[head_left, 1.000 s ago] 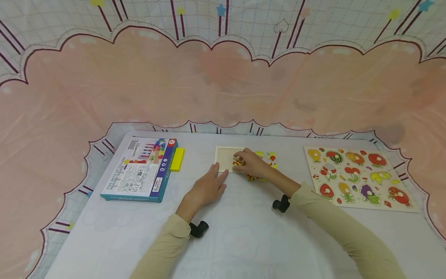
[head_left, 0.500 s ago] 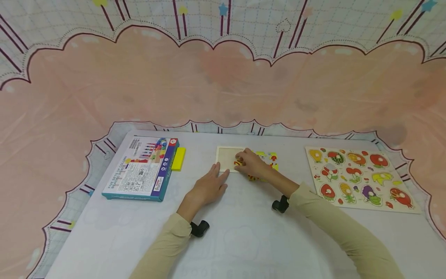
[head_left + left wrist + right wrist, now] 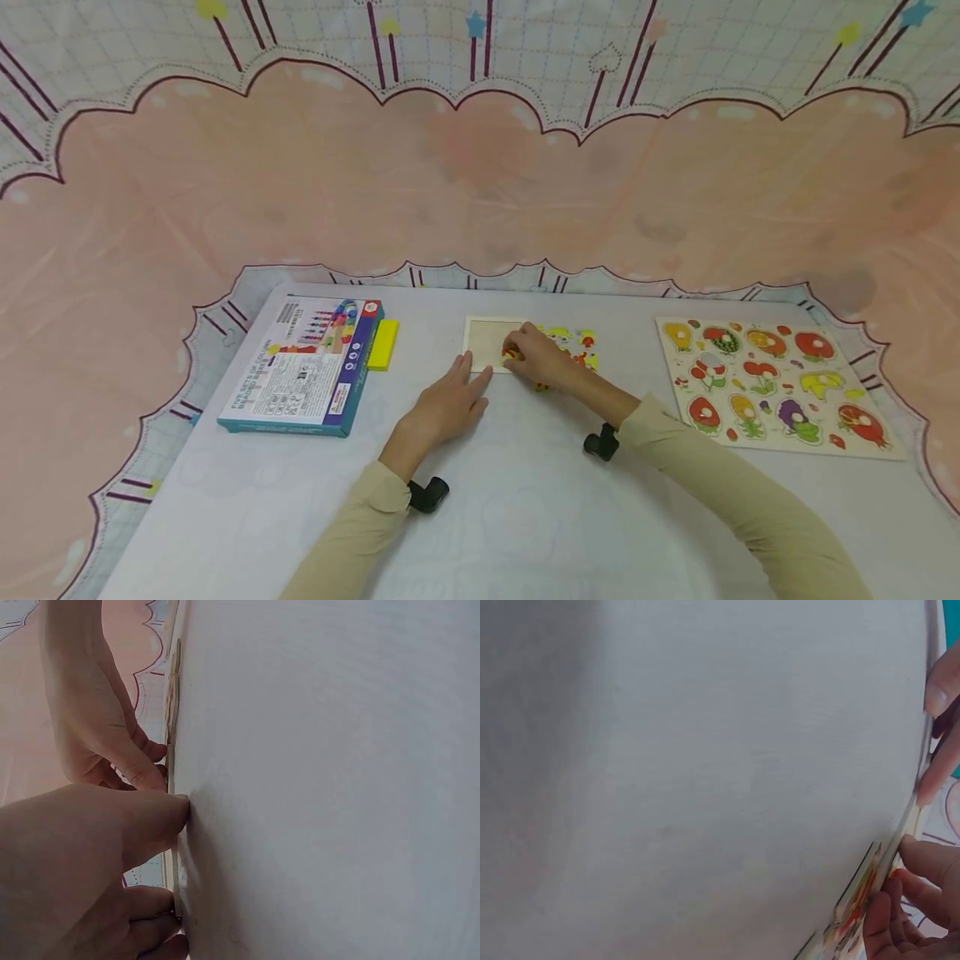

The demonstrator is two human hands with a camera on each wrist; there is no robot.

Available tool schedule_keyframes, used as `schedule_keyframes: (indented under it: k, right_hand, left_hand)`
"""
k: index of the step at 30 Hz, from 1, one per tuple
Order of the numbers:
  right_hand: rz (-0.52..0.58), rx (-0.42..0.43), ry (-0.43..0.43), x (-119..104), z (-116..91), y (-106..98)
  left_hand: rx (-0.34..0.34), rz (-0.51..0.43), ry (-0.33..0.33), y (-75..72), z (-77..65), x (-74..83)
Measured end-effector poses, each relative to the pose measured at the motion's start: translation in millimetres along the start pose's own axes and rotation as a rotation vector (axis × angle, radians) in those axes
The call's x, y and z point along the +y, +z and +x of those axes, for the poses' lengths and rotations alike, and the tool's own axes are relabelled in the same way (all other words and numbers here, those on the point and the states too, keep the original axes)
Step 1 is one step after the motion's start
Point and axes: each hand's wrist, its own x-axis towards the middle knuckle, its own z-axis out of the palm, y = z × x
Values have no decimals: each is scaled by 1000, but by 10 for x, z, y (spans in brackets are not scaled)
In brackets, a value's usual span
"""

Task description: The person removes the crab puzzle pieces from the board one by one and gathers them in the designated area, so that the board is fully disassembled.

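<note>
A shallow wooden puzzle tray [image 3: 468,337] with a pale rim lies mid-table. My left hand [image 3: 447,398] rests its outstretched fingertips along the tray's front-left edge. Over the tray's right part, my right hand [image 3: 543,358] pinches a small red-and-yellow puzzle piece [image 3: 510,354] down against the tray floor, mostly covered by the fingers. Several bright loose puzzle pieces [image 3: 587,340] lie just right of the tray, partly hidden by that hand. In the left wrist view, the right hand [image 3: 101,712] works beyond the left hand [image 3: 82,855].
A flat blue-edged box [image 3: 300,367] lies on the left, a yellow block [image 3: 382,345] against its right side. On the right is a fruit-picture board [image 3: 776,383]. The white-covered table [image 3: 510,500] ends at a patterned cloth backdrop [image 3: 480,200].
The right hand's fingers have drawn in closer over the puzzle piece, and its wrist has shifted slightly left. The left hand stays at the tray's edge.
</note>
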Motion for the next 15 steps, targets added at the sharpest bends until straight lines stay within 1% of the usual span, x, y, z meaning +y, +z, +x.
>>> schedule_keyframes:
  k: [4, 8, 15]
  right_hand:
    - [8, -10, 12, -22, 1, 4]
    - [15, -3, 16, -14, -2, 25]
    - [49, 44, -11, 20, 1, 52]
  left_hand:
    - [1, -7, -5, 4, -4, -3]
    - [-3, -5, -10, 29, 10, -14]
    - [2, 4, -3, 17, 3, -17]
